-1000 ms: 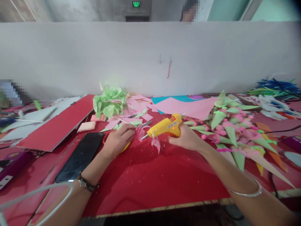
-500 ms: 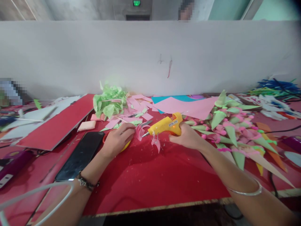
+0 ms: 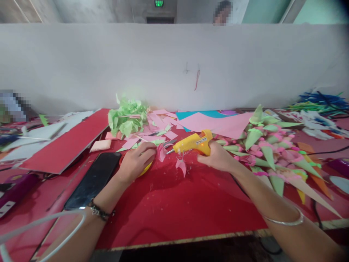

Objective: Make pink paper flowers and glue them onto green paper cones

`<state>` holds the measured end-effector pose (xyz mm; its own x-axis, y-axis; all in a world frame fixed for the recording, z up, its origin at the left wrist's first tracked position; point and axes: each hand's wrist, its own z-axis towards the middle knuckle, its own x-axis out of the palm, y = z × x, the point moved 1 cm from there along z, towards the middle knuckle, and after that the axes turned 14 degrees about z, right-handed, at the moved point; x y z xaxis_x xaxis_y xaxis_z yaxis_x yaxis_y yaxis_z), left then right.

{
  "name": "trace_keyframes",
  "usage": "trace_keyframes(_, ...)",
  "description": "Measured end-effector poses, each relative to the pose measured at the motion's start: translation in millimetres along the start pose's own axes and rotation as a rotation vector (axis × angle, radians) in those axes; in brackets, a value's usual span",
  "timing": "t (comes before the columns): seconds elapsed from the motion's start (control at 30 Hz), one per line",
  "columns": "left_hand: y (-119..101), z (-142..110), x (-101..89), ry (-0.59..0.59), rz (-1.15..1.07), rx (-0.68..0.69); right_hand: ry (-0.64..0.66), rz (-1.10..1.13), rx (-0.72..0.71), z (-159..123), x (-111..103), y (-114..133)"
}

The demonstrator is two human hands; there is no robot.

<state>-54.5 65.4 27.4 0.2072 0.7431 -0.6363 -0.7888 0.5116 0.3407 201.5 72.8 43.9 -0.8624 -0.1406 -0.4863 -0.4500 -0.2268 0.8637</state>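
My right hand [image 3: 216, 157] is wrapped round a yellow hot glue gun [image 3: 194, 142], whose metal nozzle points left at a small pink paper flower piece [image 3: 161, 151]. My left hand [image 3: 136, 162] is closed, pinching that pink piece from the left, with something yellow partly hidden under the palm. A loose pink petal [image 3: 181, 166] lies on the red table sheet [image 3: 177, 203] just below the nozzle.
A black phone [image 3: 94, 180] lies left of my left arm. Crumpled green paper [image 3: 127, 118] and pink scraps sit behind. A heap of green and pink paper cones [image 3: 268, 153] fills the right. Pink and blue sheets [image 3: 215, 122] lie by the grey partition.
The glue gun has shifted slightly up and to the right, its nozzle still against the pink piece. My left hand has barely moved.
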Motion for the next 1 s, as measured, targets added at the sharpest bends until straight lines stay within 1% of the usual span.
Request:
trace_keyframes(0.3, -1, 1, -1.7, -0.004, 0.007, 0.002, -0.002, -0.005, 0.035, 3, -1, -4)
trace_keyframes(0.73, -1, 1, -2.9, -0.021, 0.001, 0.000, -0.023, -0.090, 0.016, 7, -2, -8)
trace_keyframes(0.87, 0, 0, -1.6, -0.030, -0.001, -0.011, -0.076, -0.144, 0.020, 9, -4, -10)
trace_keyframes(1.0, 1, -1, 0.9, -0.033, -0.031, -0.015, -0.172, -0.257, 0.042, 14, -13, -17)
